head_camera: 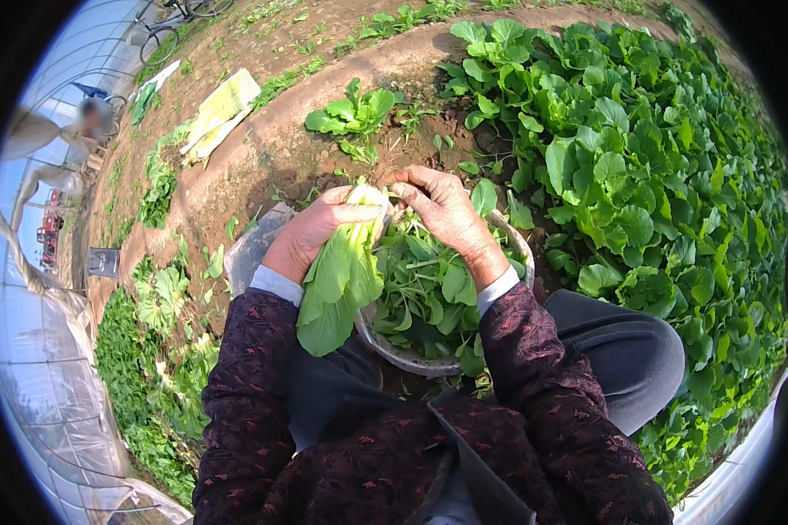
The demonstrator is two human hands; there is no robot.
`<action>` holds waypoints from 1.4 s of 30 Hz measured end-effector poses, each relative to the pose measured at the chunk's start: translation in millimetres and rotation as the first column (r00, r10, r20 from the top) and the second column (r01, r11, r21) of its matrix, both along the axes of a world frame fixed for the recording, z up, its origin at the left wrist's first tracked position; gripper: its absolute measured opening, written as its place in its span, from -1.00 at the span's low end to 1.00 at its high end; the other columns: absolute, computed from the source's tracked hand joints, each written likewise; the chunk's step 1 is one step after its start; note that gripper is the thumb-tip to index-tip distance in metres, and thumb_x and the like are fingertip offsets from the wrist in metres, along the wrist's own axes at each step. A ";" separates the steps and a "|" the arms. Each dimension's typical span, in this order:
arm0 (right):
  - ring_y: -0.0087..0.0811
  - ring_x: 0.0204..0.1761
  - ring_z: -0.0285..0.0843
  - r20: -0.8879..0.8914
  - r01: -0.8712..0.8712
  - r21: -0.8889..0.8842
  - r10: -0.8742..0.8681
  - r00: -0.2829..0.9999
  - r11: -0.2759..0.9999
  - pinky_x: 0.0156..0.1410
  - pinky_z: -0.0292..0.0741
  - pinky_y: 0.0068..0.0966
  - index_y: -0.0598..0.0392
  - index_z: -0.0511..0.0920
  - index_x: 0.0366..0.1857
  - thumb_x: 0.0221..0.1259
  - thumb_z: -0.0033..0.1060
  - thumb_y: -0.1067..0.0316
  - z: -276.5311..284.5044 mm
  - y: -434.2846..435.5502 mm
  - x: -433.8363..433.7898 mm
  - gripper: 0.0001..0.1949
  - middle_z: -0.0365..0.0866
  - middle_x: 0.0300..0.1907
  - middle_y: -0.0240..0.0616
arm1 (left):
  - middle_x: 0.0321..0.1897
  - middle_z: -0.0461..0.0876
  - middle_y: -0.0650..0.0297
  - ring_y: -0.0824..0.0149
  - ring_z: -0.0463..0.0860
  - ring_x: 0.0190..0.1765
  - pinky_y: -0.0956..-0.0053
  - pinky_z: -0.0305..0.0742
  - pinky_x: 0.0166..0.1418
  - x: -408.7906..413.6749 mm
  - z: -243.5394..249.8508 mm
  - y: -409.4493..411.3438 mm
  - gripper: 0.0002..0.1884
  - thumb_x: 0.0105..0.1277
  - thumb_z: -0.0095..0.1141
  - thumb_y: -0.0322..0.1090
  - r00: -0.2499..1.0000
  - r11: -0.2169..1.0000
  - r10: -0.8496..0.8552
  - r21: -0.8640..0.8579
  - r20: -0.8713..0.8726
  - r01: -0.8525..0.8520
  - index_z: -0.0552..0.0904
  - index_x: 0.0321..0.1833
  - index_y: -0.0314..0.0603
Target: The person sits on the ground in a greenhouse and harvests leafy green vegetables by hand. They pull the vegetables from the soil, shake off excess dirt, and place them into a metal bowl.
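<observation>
My left hand (318,226) grips a leafy green plant (341,289) by its pale stalks, with the broad leaves hanging down towards my lap. At the root end of that plant, my right hand (437,210) has its thumb and forefinger pinched together; whether a bit of stem or root is between them is too small to tell. Beneath both hands stands a round tub (400,359) between my knees. Loose picked greens (427,282) fill much of it, and my right forearm covers part of its far side.
Dense leafy greens (630,170) grow along the right. Picked greens (164,295) lie in piles on the left. A yellowish sack (226,105) rests on the soil, and a bicycle (161,42) stands beyond. Plastic greenhouse sheeting (46,374) borders the left, where another person (88,128) is visible.
</observation>
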State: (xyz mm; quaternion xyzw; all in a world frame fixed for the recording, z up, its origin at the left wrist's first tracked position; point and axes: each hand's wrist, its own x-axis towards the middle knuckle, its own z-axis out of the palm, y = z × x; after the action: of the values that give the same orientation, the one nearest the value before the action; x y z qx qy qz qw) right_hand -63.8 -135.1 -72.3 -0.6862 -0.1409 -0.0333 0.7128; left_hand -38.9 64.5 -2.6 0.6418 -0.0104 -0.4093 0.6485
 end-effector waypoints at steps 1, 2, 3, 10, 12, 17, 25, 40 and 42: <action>-0.38 -0.30 0.68 0.036 0.023 -0.064 -0.021 0.999 0.998 -0.12 0.57 -0.43 0.22 0.68 -0.10 0.40 0.20 0.28 -3.8 -4.0 0.7 -0.77 0.72 -0.37 -0.21 | -0.35 0.70 0.21 0.38 0.69 -0.36 0.50 0.61 -0.25 -1.2 -1.8 -1.9 -0.74 0.33 0.20 -0.36 1.000 1.000 -0.006 0.001 -0.025 0.006 0.65 0.01 -0.33; -0.42 -0.31 0.66 0.074 0.048 -0.127 -0.039 0.996 0.991 -0.13 0.56 -0.45 0.21 0.70 -0.14 0.40 0.21 0.27 -7.6 -7.5 1.5 -0.78 0.72 -0.38 -0.25 | -0.39 0.69 0.20 0.39 0.68 -0.41 0.52 0.61 -0.29 -5.3 -5.0 -5.8 -0.73 0.35 0.18 -0.32 0.999 1.000 0.029 -0.002 -0.026 -0.029 0.65 0.00 -0.38; -0.45 -0.32 0.65 0.112 0.073 -0.187 -0.053 0.992 0.980 -0.14 0.55 -0.46 0.19 0.71 -0.17 0.39 0.23 0.25 -8.5 -9.3 1.8 -0.78 0.71 -0.38 -0.28 | -0.40 0.68 0.20 0.39 0.67 -0.42 0.52 0.60 -0.30 -4.3 -8.6 -3.8 -0.72 0.35 0.18 -0.31 0.998 1.000 -0.003 -0.027 -0.060 0.001 0.64 0.00 -0.39; -0.49 -0.44 0.56 -0.033 0.042 -0.113 -0.046 0.998 0.993 -0.21 0.53 -0.45 0.17 0.72 -0.28 0.28 0.36 0.23 -33.4 -24.0 12.9 -0.80 0.59 -0.51 -0.21 | -0.43 0.59 0.16 0.36 0.55 -0.48 0.46 0.48 -0.36 -4.9 -14.0 -10.8 -0.70 0.36 0.17 -0.31 0.954 0.962 -0.165 -0.253 -0.249 0.100 0.57 -0.02 -0.47; -0.35 -0.45 0.64 0.044 0.239 -0.493 -0.250 0.967 0.837 -0.20 0.56 -0.32 0.13 0.71 -0.39 0.28 0.33 0.21 -40.0 -24.3 17.6 -0.80 0.64 -0.53 -0.17 | -0.43 0.59 0.16 0.36 0.54 -0.47 0.46 0.49 -0.35 -6.1 -11.6 -14.4 -0.70 0.37 0.16 -0.31 0.968 0.959 -0.161 -0.260 -0.192 0.108 0.57 -0.01 -0.46; -0.13 0.60 0.05 -0.441 -0.032 0.371 0.207 0.873 0.928 0.63 0.03 -0.32 0.28 0.02 0.57 0.19 0.27 -0.35 -48.4 0.6 13.2 0.08 0.11 0.57 0.08 | -0.24 0.70 0.19 0.28 0.73 -0.23 0.36 0.66 -0.16 12.2 -33.8 -10.0 -0.71 0.41 0.19 -0.25 0.961 0.948 0.246 -0.174 -0.126 -0.265 0.61 0.03 -0.33; -0.30 0.36 0.40 -0.339 0.008 0.747 0.371 0.865 0.664 0.42 0.36 -0.38 0.12 0.12 0.52 0.11 0.58 0.26 -40.7 56.6 9.9 -0.08 0.43 0.32 -0.18 | -0.28 0.66 0.35 0.42 0.66 -0.28 0.50 0.56 -0.14 22.2 -68.8 -38.3 -0.84 0.36 0.21 -0.30 0.835 0.756 0.531 -0.363 -0.147 -0.545 0.66 -0.09 -0.18; 0.04 -0.09 0.74 -0.174 0.035 -0.882 -0.394 0.903 0.470 0.05 0.61 -0.08 0.24 0.38 0.00 0.19 0.31 0.21 -90.0 41.9 50.4 -0.57 0.72 -0.19 0.13 | 0.05 0.70 0.14 0.34 0.62 0.12 0.44 0.43 0.27 5.1 -12.4 55.2 -0.51 0.33 0.34 -0.17 0.826 0.855 0.350 0.210 0.442 -0.475 0.61 0.15 -0.42; -0.07 -0.11 0.78 -0.003 0.157 -0.937 -0.457 0.890 0.312 -0.05 0.64 -0.11 0.17 0.41 -0.03 0.22 0.26 0.19 -94.8 57.7 51.9 -0.63 0.75 -0.17 0.02 | 0.03 0.70 0.16 0.36 0.64 0.08 0.47 0.47 0.20 -0.8 -4.4 71.1 -0.55 0.34 0.34 -0.20 0.806 0.858 0.356 0.177 0.473 -0.483 0.62 0.13 -0.42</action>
State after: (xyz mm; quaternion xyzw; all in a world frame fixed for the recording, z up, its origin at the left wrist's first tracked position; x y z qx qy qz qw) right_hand -11.9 -77.4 -167.1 -0.9746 0.0972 0.0072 0.2016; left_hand -39.7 135.6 -7.0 0.7884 0.0524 -0.1018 0.6045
